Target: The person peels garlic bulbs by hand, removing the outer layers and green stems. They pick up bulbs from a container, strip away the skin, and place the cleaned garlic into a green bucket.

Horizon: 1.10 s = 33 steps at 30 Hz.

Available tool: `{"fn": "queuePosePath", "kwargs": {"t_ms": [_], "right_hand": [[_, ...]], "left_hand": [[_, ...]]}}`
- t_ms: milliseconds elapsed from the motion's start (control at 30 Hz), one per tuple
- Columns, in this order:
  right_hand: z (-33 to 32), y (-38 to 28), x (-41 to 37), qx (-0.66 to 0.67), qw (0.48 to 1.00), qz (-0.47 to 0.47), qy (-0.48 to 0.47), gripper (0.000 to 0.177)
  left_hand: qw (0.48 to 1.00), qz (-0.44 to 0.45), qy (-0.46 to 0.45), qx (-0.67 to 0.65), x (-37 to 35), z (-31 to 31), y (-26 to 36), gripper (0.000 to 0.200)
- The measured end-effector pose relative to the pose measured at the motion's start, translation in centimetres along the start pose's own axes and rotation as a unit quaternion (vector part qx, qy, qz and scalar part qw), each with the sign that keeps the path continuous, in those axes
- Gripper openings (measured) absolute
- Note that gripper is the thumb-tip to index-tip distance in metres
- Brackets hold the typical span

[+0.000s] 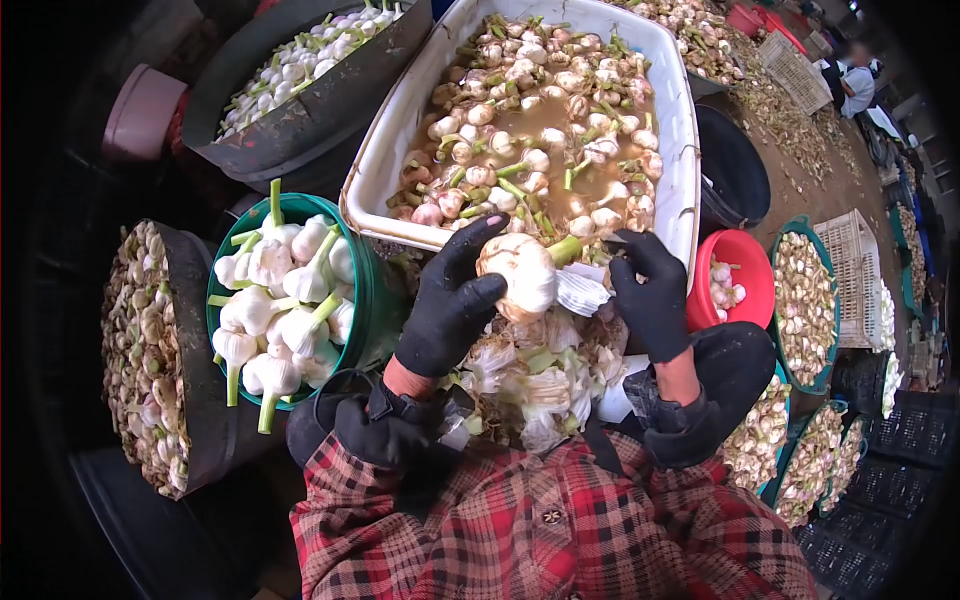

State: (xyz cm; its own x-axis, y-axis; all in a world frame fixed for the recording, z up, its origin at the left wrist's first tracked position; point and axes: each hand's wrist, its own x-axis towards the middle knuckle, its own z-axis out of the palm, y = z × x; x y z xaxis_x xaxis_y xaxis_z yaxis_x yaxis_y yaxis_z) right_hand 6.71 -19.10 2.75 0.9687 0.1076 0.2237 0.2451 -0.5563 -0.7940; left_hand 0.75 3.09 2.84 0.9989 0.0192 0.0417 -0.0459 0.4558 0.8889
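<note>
A large garlic bulb (524, 278) with brownish outer skin is gripped in my left hand (450, 300), which wears a black glove. Its cut green stem points toward my right hand (652, 300), also black-gloved. The right fingers are curled near the stem end, and I cannot tell what is between them. A white ridged piece (583, 292) shows below the stem, between the hands. Under both hands, a heap of loose garlic skins (545, 385) lies in my lap area. Just beyond them stands a white tub (676, 130) of muddy water with unpeeled garlic floating in it.
On the left are a green bucket (375, 300) of clean white garlic and dark containers of garlic, one (330, 105) behind it. To the right stand a red bucket (755, 265) with a few bulbs, green-rimmed baskets of garlic and a white crate (850, 270). A person (857, 85) is far off.
</note>
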Motion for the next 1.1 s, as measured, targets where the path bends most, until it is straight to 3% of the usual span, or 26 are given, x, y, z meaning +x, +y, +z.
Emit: {"fn": "queuePosePath", "kwargs": {"t_ms": [67, 133, 200, 267, 333, 367, 433, 467, 500, 533, 667, 733, 833, 967, 1033, 1100], "right_hand": [[-0.7, -1.9, -0.1, 0.086, 0.992, -0.089, -0.007, 0.027], [-0.4, -3.3, -0.1, 0.100, 0.978, -0.179, -0.035, 0.027], [-0.3, -4.5, -0.4, 0.073, 0.982, -0.152, -0.089, 0.028], [0.4, -4.2, -0.5, 0.086, 0.981, -0.156, -0.078, 0.026], [0.8, -3.5, -0.6, 0.078, 0.983, -0.151, -0.070, 0.025], [0.8, -3.4, -0.7, 0.078, 0.983, -0.149, -0.071, 0.025], [1.0, -3.3, -1.0, 0.089, 0.986, -0.124, -0.067, 0.023], [0.9, -3.3, -1.2, 0.089, 0.986, -0.123, -0.068, 0.023], [0.8, -3.4, -1.2, 0.070, 0.986, -0.135, -0.067, 0.022], [0.8, -3.4, -1.3, 0.052, 0.986, -0.146, -0.067, 0.022], [0.1, -3.7, -1.4, 0.053, 0.987, -0.126, -0.085, 0.020], [0.3, -3.1, -1.5, 0.068, 0.985, -0.135, -0.084, 0.019], [0.6, -2.7, -1.6, 0.070, 0.985, -0.132, -0.080, 0.018], [0.9, -2.8, -2.0, 0.070, 0.986, -0.128, -0.078, 0.016], [0.9, -3.0, -2.1, 0.048, 0.987, -0.136, -0.071, 0.016], [0.9, -2.8, -2.1, 0.048, 0.987, -0.133, -0.075, 0.019]], "left_hand": [[0.999, 0.010, -0.015, 0.044, 0.2, -0.4, -0.4, 0.064], [0.998, -0.061, -0.032, -0.001, 0.1, 0.1, 0.1, 0.061], [0.997, -0.063, -0.036, 0.024, -0.1, 0.4, 0.3, 0.059], [0.996, -0.064, -0.039, 0.050, -0.1, 0.2, 0.0, 0.058], [0.938, 0.144, -0.083, 0.305, 0.2, -0.6, -1.5, 0.057], [0.938, 0.142, -0.082, 0.304, 0.4, -1.3, -2.3, 0.057], [0.850, 0.274, -0.151, 0.423, 0.7, -2.5, -3.4, 0.058], [0.851, 0.273, -0.150, 0.423, 0.4, -2.0, -3.1, 0.058], [0.932, 0.142, -0.131, 0.306, -0.2, -0.9, -2.4, 0.060], [0.978, 0.005, -0.107, 0.178, -0.5, -0.2, -1.8, 0.062], [0.991, -0.058, -0.103, 0.065, -0.5, 0.5, -1.6, 0.063], [0.977, -0.169, -0.038, -0.121, -0.5, 0.6, -2.2, 0.060], [0.982, -0.170, -0.042, -0.070, -0.8, 1.0, -2.3, 0.074], [0.976, -0.180, -0.052, -0.108, -0.7, 0.4, -2.7, 0.068], [0.984, -0.162, -0.068, -0.004, -0.7, 0.1, -3.0, 0.068], [0.983, -0.171, -0.061, -0.040, -0.8, 0.7, -2.7, 0.066]]}}
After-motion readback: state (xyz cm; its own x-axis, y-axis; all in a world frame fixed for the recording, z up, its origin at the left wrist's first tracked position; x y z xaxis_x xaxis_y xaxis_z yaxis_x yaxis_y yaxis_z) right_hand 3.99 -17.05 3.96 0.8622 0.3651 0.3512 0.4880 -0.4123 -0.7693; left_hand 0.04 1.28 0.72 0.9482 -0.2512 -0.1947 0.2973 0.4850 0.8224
